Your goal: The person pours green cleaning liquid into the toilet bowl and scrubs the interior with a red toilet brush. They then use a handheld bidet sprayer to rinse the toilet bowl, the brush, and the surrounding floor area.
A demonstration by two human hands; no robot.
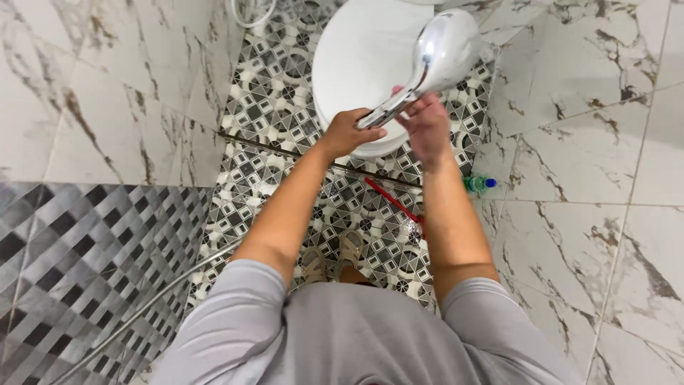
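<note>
both hands hold a chrome shower head (442,53) up over a closed white toilet lid (360,64). the left hand (349,132) is wrapped tight round the handle's lower end; the right hand (426,122) curls loosely about the handle higher up, its fingertips hidden behind it. a metal hose (142,310) runs off the bottom left edge. a red stick (392,201) and a green bottle (479,185) on the patterned floor (274,78) are partly hidden by the right arm

Patterned tile floor (271,93): white toilet (356,64), green bottle (479,185), red stick (392,202).
</note>
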